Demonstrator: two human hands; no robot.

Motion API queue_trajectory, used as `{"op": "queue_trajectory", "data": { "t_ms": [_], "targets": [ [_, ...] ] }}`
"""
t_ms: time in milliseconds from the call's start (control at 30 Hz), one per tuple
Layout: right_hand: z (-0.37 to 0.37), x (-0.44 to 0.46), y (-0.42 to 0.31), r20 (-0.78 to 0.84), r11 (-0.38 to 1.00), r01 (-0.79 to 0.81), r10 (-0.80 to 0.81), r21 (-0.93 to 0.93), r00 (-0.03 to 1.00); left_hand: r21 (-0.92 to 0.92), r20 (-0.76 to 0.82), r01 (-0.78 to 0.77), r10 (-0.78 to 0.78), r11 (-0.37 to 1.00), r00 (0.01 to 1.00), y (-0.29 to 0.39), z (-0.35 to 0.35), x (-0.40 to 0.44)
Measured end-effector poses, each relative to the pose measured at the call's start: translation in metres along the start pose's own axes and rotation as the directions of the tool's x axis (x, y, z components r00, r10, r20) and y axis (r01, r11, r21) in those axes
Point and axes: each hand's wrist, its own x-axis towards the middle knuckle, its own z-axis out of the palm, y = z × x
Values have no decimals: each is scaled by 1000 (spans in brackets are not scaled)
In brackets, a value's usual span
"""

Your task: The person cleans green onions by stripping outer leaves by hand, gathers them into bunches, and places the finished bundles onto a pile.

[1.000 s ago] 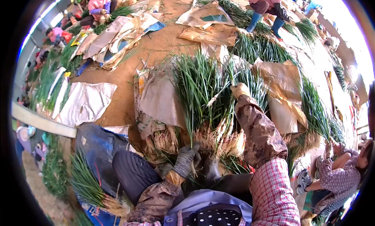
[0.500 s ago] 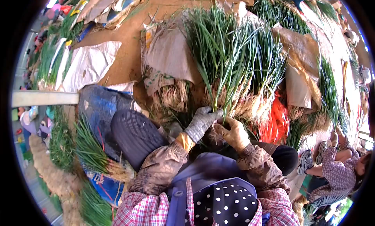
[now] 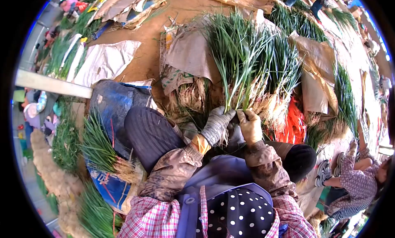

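My left hand (image 3: 217, 125), in a grey glove, is closed round the lower stems of a few green plants (image 3: 234, 83); pale roots hang below it. Close beside it on the right, my right hand (image 3: 250, 126), in a yellowish glove, pinches a green stem between thumb and fingers. Just beyond both hands lies a large pile of the same plants (image 3: 279, 59), leaves pointing away and tangled roots towards me. A tied bundle (image 3: 101, 145) rests on a blue sack (image 3: 117, 102) at my left.
Red plastic (image 3: 291, 125) lies right of the pile. Brown sacks (image 3: 191, 53) cover more roots ahead. A white sack (image 3: 108, 59) is at the left, near a pale bar (image 3: 53, 84). Another person (image 3: 357, 178) sits at the right.
My right hand has come back from the pile to beside my left hand and now pinches a stem. My left hand has moved up and forward, holding stems. The view has tilted down.
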Motion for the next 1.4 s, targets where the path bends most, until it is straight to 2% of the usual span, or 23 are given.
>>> {"op": "queue_trajectory", "data": {
  "t_ms": [100, 167, 267, 333, 400, 533, 667, 733, 767, 800, 833, 867, 933, 1033, 1067, 1100, 1133, 1167, 1200, 1233, 1267, 1333, 1400],
  "targets": [
    [-2, -2, 3, 43, 865, -364, 373, 344, 927, -185, 55, 7, 3, 983, 998, -13, 0, -8],
    [-2, 4, 16, 195, 592, -475, 474, 651, 858, -262, 25, 2, 5, 965, 1000, -9, -3, -15],
    [4, 0, 8, 224, 670, -515, 475, 535, 851, -336, 75, 5, 22, 942, 997, -4, -9, -27],
    [14, 11, 16, 269, 675, -409, 308, 615, 913, -358, 163, 64, -5, 932, 987, -3, -11, -34],
    [14, 16, -5, 280, 829, -338, 230, 446, 932, -383, 248, 126, -30, 915, 968, -9, -16, -38],
    [30, 11, -29, 238, 675, -425, 356, 603, 903, -389, 369, 154, 1, 908, 929, -14, -33, -44],
    [39, -9, 15, 187, 685, -399, 365, 609, 912, -412, 136, 62, -7, 909, 991, -5, -25, -53],
    [34, -23, 36, 23, 963, -246, 245, 107, 969, -227, 127, -66, 97, 972, 987, -22, -39, -49],
    [26, -29, 50, -24, 957, -83, 80, -279, 997, -181, 91, -105, 123, 978, 988, -22, -42, -52],
    [19, -33, 61, 1, 777, 75, -96, -625, 995, -133, 56, -148, 156, 980, 986, -18, -47, -55],
    [17, -39, 72, 230, 671, 142, 44, -727, 972, -169, 32, -145, 153, 975, 988, -11, -50, -60],
    [15, -46, 85, 421, 559, 242, 217, -793, 881, -165, 26, -149, 156, 975, 987, -2, -55, -65],
    [16, -48, 125, 862, 632, 586, 373, -507, 343, -301, 21, -358, 381, 884, 924, -3, -59, -60],
    [16, -41, 43, 735, 543, 513, 352, -665, 580, -384, 59, -473, 532, 793, 845, 6, -59, -55],
    [13, -24, 39, 601, 600, 408, 157, -688, 783, -429, 49, -475, 544, 769, 837, 7, -56, -53],
    [12, -4, 21, 457, 606, 356, 14, -711, 889, -484, 98, -398, 500, 779, 860, 4, -57, -48],
    [9, 14, 13, 233, 675, 241, -105, -697, 967, -534, 148, -319, 458, 783, 876, -2, -60, -40],
    [7, 39, 15, 128, 605, 303, -316, -736, 940, -495, 180, -241, 370, 835, 911, -7, -64, -31],
    [7, 58, -5, 31, 661, 145, -181, -736, 983, -403, 132, -184, 256, 897, 958, -10, -62, -29],
    [7, 81, -4, -28, 602, 149, -274, -785, 961, -329, 148, -167, 226, 929, 963, -15, -64, -24],
    [14, 90, -33, -125, 582, -35, -116, -812, 985, -253, 160, -150, 194, 956, 968, -21, -67, -18],
    [14, 129, -38, -179, 731, -203, 112, -652, 977, -259, 161, -97, 141, 961, 977, -31, -68, -16],
    [12, 165, -25, -165, 866, -403, 369, -295, 914, -266, 148, -21, 62, 964, 987, -38, -67, -11]
  ]
}}
